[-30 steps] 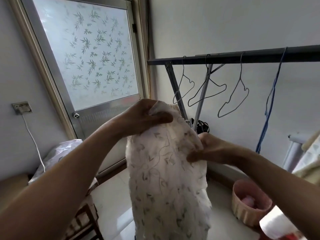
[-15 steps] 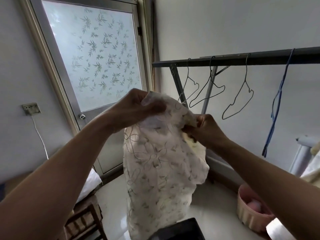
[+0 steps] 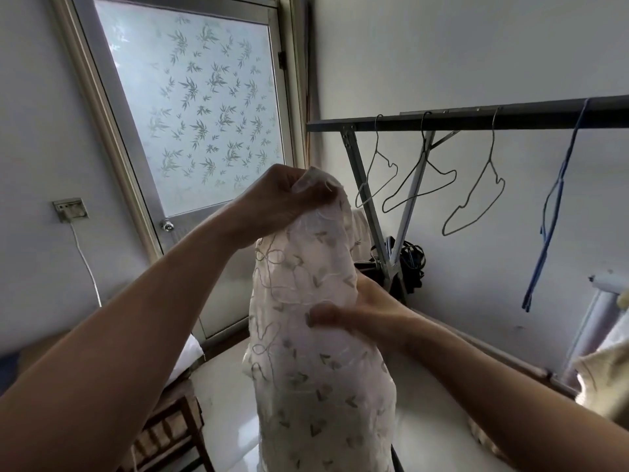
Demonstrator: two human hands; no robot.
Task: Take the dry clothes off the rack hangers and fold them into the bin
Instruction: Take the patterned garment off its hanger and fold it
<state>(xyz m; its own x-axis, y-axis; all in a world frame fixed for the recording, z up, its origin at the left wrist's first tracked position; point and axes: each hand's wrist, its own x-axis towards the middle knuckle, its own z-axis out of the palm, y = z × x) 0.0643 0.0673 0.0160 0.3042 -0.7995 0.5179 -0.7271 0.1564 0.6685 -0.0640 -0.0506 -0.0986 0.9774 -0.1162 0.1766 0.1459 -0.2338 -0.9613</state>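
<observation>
A sheer white garment (image 3: 316, 369) with embroidered leaves hangs in front of me, down to the bottom of the view. My left hand (image 3: 282, 199) grips its bunched top end at chest height. My right hand (image 3: 354, 311) holds the cloth lower on its right side, thumb across the front. Behind it, the dark rack bar (image 3: 476, 118) carries three bare wire hangers (image 3: 474, 202) and a blue hanger (image 3: 551, 226). The bin is out of view.
A frosted glass door (image 3: 204, 114) with a knob stands at the left. A wooden slatted stool (image 3: 170, 434) with a white bundle sits at lower left. The rack's grey legs (image 3: 371, 212) and dark cables (image 3: 412, 264) are behind the garment. Cream cloth (image 3: 606, 379) shows at the right edge.
My right hand has dropped from the top of the garment to a grip lower down its side. The left hand keeps hold of the top. The view shifted slightly left.
</observation>
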